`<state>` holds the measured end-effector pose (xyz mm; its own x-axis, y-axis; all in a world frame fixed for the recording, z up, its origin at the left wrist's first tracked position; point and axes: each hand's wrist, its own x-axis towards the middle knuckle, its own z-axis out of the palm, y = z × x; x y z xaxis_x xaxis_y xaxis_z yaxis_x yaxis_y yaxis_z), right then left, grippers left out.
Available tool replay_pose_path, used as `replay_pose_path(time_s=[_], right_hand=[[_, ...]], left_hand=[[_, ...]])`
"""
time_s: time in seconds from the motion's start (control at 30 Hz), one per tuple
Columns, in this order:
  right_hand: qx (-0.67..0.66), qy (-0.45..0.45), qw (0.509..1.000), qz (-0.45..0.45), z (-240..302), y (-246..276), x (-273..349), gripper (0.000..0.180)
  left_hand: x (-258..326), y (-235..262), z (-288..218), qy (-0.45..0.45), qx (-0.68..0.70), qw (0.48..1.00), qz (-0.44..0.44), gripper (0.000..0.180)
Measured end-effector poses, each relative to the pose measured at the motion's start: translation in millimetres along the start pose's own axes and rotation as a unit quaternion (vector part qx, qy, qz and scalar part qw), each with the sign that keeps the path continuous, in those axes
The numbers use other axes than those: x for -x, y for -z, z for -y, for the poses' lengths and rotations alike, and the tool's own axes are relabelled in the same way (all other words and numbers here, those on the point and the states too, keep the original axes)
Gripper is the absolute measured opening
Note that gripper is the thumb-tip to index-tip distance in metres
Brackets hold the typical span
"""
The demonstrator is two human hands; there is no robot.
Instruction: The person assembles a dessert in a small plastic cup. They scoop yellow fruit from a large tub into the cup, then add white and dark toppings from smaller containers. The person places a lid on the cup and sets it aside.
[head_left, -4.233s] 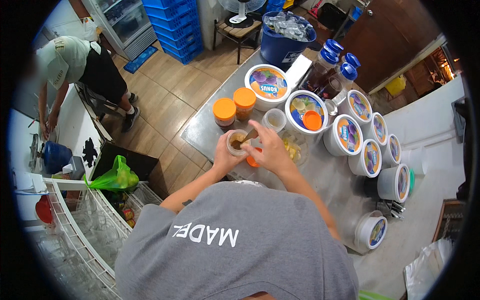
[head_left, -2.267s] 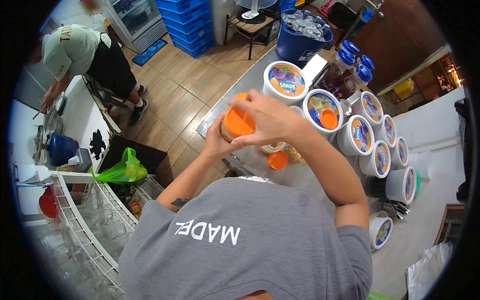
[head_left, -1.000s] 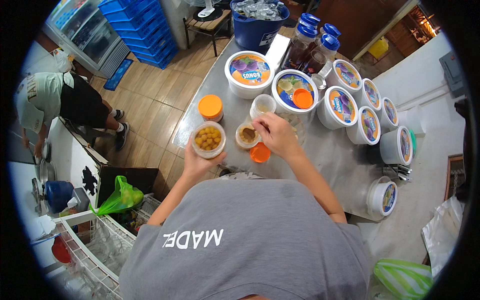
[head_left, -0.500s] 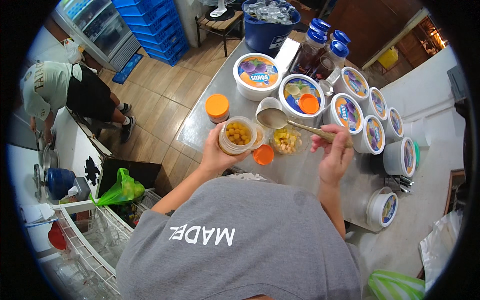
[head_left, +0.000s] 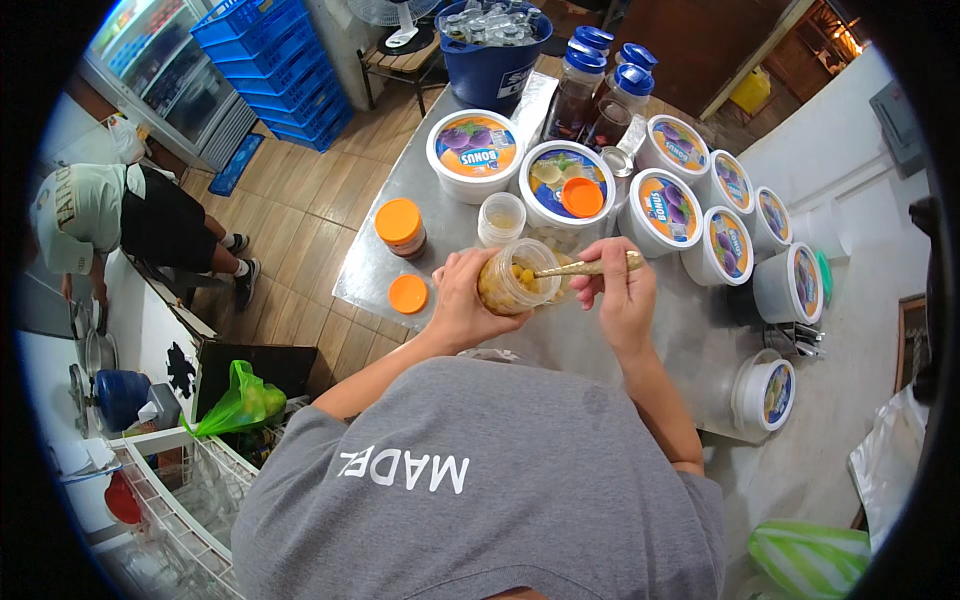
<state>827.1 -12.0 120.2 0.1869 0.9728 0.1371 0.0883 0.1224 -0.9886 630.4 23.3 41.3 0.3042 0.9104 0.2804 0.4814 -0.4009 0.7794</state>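
My left hand (head_left: pixel 466 306) is wrapped round a clear plastic jar (head_left: pixel 510 290) holding yellow cubes, its open mouth tilted up. My right hand (head_left: pixel 624 300) grips the patterned gold-coloured handle of a spoon (head_left: pixel 590 267). The spoon's bowl is down inside the jar, hidden among the cubes. Just beyond the jar stands a small open clear jar (head_left: pixel 501 220) with pale contents. To its left are a jar with an orange lid (head_left: pixel 399 226) and a loose orange lid (head_left: pixel 408 294) lying on the table. Another clear container (head_left: pixel 558 240) is partly covered by my jar and right hand.
White tubs with printed lids (head_left: pixel 662 210) crowd the metal table (head_left: pixel 590 350); an orange lid (head_left: pixel 581 197) rests on one. Blue-lidded pitchers (head_left: pixel 620 105) and a blue bucket of bottles (head_left: pixel 495 65) stand at the back. A person (head_left: pixel 150 210) bends over a counter at left.
The spoon has gone from above the table down into the jar. My left hand has brought the jar rightward over the table, and a loose orange lid now shows left of it.
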Motion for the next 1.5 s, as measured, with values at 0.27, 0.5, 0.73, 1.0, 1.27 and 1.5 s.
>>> replay_pose_path(time_s=[0.27, 0.5, 0.73, 1.0, 1.27, 1.5], right_hand=[[-0.064, -0.046, 0.995, -0.058, -19, 39, -15, 0.038], [-0.115, -0.090, 0.987, -0.073, -30, 59, -22, 0.040], [-0.131, -0.095, 0.984, -0.075, -29, 78, -38, 0.042], [-0.142, -0.084, 0.981, -0.102, -37, 99, -55, 0.041], [0.030, -0.048, 0.997, -0.053, -95, 99, -38, 0.031], [0.155, 0.242, 0.957, -0.028, -32, 94, -35, 0.023]], left_hand=[[-1, -16, -5, -0.006, -0.010, 1.000, 0.002, 0.085], [-3, -26, -6, -0.009, -0.007, 1.000, -0.003, 0.086], [-3, -35, -7, 0.013, 0.007, 1.000, -0.015, 0.087], [-4, -47, 3, 0.044, 0.077, 0.994, -0.057, 0.083], [1, -40, -1, 0.066, 0.139, 0.981, -0.120, 0.067], [-2, -43, -2, 0.052, 0.118, 0.990, -0.065, 0.072]])
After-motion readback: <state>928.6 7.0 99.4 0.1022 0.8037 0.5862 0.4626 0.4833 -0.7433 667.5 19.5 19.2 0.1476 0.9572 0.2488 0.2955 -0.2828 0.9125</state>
